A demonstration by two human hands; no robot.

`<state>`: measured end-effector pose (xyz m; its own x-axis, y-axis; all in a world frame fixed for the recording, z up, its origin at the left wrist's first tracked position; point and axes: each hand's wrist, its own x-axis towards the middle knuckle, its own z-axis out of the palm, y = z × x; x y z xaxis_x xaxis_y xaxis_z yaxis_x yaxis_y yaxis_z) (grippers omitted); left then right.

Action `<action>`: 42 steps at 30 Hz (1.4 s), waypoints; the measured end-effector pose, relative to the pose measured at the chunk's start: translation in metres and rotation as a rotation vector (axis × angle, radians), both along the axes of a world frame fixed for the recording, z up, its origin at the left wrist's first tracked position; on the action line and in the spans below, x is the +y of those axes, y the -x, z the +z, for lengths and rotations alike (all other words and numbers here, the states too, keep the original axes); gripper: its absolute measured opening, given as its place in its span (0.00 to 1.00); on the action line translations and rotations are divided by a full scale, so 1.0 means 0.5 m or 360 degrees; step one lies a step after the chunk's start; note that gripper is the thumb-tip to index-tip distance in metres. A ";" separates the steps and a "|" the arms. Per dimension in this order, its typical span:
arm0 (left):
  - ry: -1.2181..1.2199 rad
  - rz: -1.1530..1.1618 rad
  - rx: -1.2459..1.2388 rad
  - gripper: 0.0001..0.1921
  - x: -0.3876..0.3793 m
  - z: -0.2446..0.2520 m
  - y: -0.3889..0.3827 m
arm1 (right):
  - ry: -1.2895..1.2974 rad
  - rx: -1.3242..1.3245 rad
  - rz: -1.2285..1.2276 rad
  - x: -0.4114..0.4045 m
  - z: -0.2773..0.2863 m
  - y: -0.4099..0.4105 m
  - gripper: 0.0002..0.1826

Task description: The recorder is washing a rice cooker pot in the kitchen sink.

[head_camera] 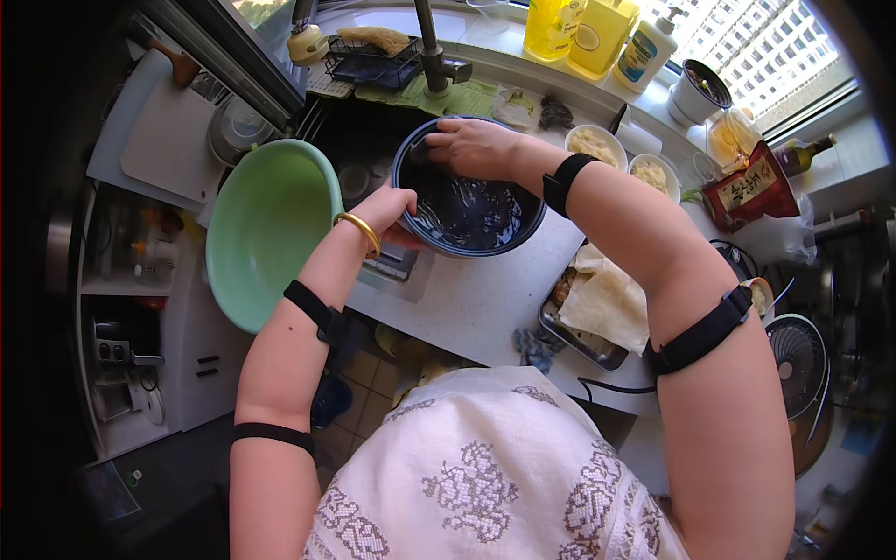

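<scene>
My left hand [383, 213] grips the lower left rim of a round dark bowl [483, 203], its thumb over the edge. The bowl is tilted towards me, and its inside shines as if wet. My right hand [476, 145] reaches over the far rim, with its fingers inside the bowl near the wall; their tips are partly lost against the dark surface. Left of my left hand, a large pale green plastic basin [269, 231] stands tilted on its side. Part of the dark sink [357, 150] shows behind and between the two vessels.
A faucet [437, 70] rises behind the bowl. To the right are two white bowls of pale food [595, 145] and a metal tray [595, 353] with flat pale sheets. Bottles [645, 52] line the windowsill. A blue-striped cloth [535, 348] hangs at the counter's front edge.
</scene>
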<state>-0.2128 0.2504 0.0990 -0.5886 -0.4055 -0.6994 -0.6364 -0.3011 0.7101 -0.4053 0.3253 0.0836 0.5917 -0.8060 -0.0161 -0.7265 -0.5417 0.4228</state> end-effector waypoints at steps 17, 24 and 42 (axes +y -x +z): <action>0.0148 0.0678 0.0366 0.35 0.034 -0.058 -0.021 | -0.0279 -0.0050 -0.0495 0.075 -0.017 0.030 0.05; 0.0111 0.0913 0.0504 0.36 0.082 -0.085 -0.001 | -0.1012 -0.0671 -0.1146 0.074 -0.064 -0.067 0.12; -0.0179 0.0706 0.0561 0.25 0.011 0.026 -0.032 | -0.1328 -0.0852 -0.1266 0.058 0.152 -0.115 0.30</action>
<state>-0.1966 0.2559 0.1118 -0.5843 -0.6011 -0.5452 -0.1629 -0.5713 0.8044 -0.3479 0.3545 0.1596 0.0408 -0.8008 -0.5975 -0.9462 0.1612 -0.2807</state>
